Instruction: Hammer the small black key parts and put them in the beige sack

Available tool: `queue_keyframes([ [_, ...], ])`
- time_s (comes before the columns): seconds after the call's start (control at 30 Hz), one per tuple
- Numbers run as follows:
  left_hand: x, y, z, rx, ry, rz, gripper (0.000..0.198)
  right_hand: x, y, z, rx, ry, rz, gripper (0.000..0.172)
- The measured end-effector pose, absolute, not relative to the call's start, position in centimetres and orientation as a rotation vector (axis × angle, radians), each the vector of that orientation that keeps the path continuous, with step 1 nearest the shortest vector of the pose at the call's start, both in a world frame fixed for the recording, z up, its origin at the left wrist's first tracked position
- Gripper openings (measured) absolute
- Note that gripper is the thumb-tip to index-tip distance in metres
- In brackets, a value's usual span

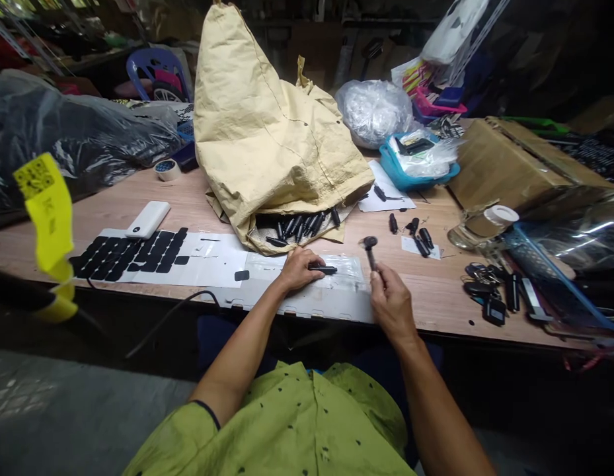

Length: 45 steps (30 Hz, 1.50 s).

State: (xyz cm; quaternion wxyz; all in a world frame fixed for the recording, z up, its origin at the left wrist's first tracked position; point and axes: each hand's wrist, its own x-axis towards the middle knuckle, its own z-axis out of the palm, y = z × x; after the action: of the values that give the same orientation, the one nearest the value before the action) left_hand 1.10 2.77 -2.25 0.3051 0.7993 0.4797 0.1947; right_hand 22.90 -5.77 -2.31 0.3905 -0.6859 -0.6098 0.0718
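My left hand [300,270] is closed on a slim black piece [326,270], which lies low over a plastic-covered sheet [346,268] at the table's front edge. To its right, my right hand [390,299] grips a small hammer [369,246] by the handle, with the head raised above the table. Behind my left hand, several similar black pieces [307,226] spill from the mouth of a large tan sack [281,145]. A single flat black pad [242,276] rests left of that hand. What exactly the black piece is, I cannot make out.
Rows of black pads [108,256] and a white power bank [148,220] lie at left, near a tape roll [167,170]. At right are loose black parts [422,241], a blue basket [418,168], a cardboard box [509,172], a jar [480,228] and key fobs [492,307].
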Motion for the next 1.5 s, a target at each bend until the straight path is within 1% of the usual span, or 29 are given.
queue_keyframes([
  [0.17,1.6,2.6,-1.8,2.078,1.311,0.495,0.022,19.9,-8.2,-2.8,-1.619,-1.641,0.309,0.041],
  [0.43,1.7,2.4,-1.2,2.062,1.318,0.464,0.024,19.3,-8.5,-3.5,-1.574,-1.641,0.351,0.041],
  [0.7,1.9,2.5,-1.4,2.032,1.336,0.477,0.024,18.3,-9.0,-3.0,-1.542,-1.686,0.306,0.041],
  [0.9,2.1,2.8,-1.7,2.043,1.333,0.497,0.018,17.9,-9.0,-3.3,-1.578,-1.738,0.261,0.042],
  [1.07,2.2,2.7,-1.7,2.032,1.345,0.506,0.024,18.5,-8.8,-2.9,-1.557,-1.687,0.232,0.041],
  [1.33,2.2,2.7,-1.7,2.028,1.349,0.517,0.023,19.3,-8.4,-3.5,-1.605,-1.675,0.274,0.039],
  [1.5,2.1,2.8,-1.9,2.025,1.340,0.530,0.022,22.0,-6.2,-3.1,-1.768,-1.633,0.071,0.039],
])
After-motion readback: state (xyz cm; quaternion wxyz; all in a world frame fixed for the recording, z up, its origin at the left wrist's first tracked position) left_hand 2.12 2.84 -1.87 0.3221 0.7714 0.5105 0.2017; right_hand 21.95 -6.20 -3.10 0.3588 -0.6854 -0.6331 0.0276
